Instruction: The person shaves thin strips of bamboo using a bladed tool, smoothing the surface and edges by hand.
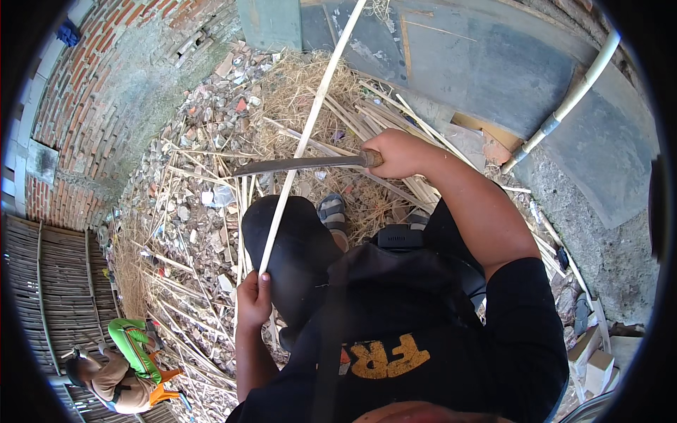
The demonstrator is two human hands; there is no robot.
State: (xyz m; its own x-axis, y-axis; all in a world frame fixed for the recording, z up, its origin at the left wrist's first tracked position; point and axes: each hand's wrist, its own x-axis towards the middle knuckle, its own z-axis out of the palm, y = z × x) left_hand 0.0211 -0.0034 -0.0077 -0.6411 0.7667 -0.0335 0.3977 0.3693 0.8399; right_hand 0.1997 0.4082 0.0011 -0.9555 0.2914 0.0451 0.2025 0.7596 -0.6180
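My left hand [254, 302] is closed round the near end of the strip [314, 116], which slants away over my knee [303, 233]. Farther along, to the strip's right, my right hand [398, 154] is wrapped tight on the handle of the knife [317, 163]; its blade crosses the strip, though I can't tell whether they touch. If the edge skidded down the strip, I'd reckon my left hand and knee at risk; a crooked push could snap the wood. The strip looks pale, long, narrow and nearly straight. Beyond, rubble [185, 213] lies left of it, loose strips [360, 120] right.
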